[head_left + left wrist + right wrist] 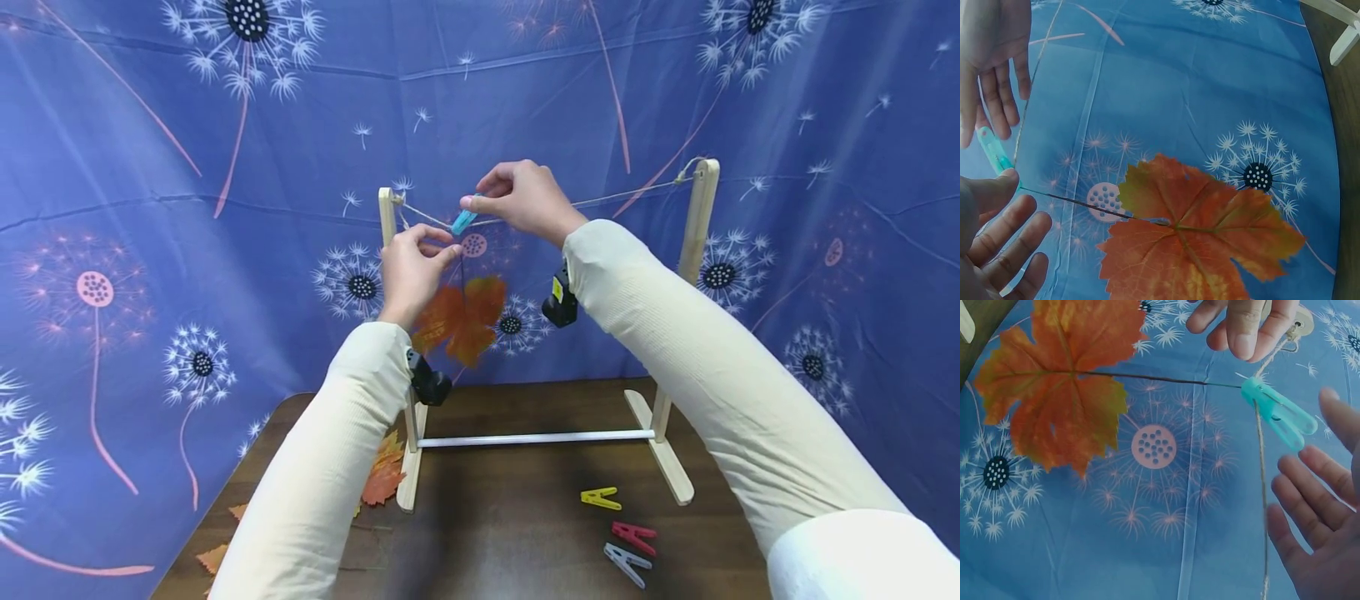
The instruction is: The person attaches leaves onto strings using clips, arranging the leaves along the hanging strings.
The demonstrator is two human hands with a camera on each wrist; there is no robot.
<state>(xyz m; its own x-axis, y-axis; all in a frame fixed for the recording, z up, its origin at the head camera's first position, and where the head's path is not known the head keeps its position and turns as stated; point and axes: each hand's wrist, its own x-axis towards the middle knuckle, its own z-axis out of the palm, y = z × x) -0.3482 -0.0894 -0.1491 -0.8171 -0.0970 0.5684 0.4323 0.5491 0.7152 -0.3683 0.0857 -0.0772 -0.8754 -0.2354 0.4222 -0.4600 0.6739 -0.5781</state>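
A turquoise clothespin clips a leaf stem to the string. Below it hangs an orange artificial leaf, its dark stem running up to the pin. My right hand is around the pin's handle ends; in the right wrist view thumb and fingers stand apart on either side of it. Close to the pin's clipping end is my left hand, thumb and index finger parted. The right wrist view shows the left fingertips a little away from the stem, holding nothing.
The string spans a wooden stand with a white crossbar. On the brown table lie a yellow clothespin, a red one and a grey one. More leaves lie by the left foot. A blue cloth hangs behind.
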